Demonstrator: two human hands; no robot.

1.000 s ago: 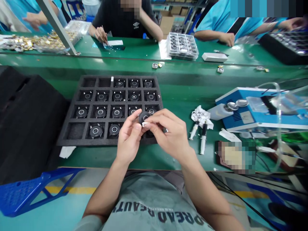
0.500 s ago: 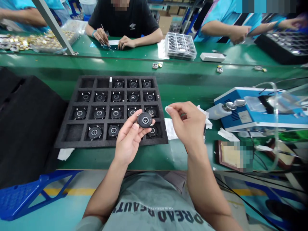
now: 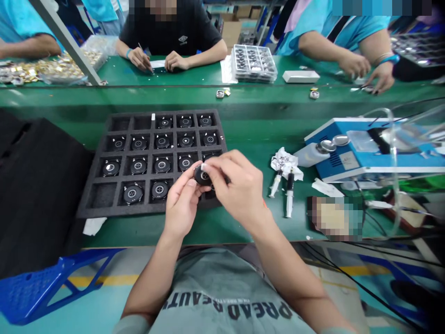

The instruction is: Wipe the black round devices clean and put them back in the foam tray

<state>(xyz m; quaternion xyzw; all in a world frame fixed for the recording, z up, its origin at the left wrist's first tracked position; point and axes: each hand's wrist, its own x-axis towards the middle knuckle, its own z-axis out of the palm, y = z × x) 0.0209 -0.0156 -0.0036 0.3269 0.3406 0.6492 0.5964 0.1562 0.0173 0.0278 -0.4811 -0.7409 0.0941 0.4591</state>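
My left hand (image 3: 181, 206) grips a round black smartwatch body (image 3: 199, 176) by its edge, sensor side up, above the right part of a tray. Pinched in the fingers of my right hand (image 3: 239, 188) is a small white wipe (image 3: 204, 166), which meets the face of that watch body. My right fingers partly cover the sensor. Below lies the black foam tray (image 3: 120, 213), with round watch bodies in most compartments, such as a watch body (image 3: 132, 192) in the front row. My hands hide some compartments at the tray's right side.
Two syringes (image 3: 289, 195) and a crumpled white tissue (image 3: 283, 159) lie to the right. Beyond them are a dispenser bottle (image 3: 308, 155) and a blue machine (image 3: 361, 157) with tubing. Black foam (image 3: 41, 185) is stacked at left. Co-workers sit across the green bench (image 3: 250, 109).
My right hand has moved left, bringing the white wipe onto the watch body. The syringes have come into sight. The view has shifted slightly, and the right co-worker's hands have lowered to the bench.
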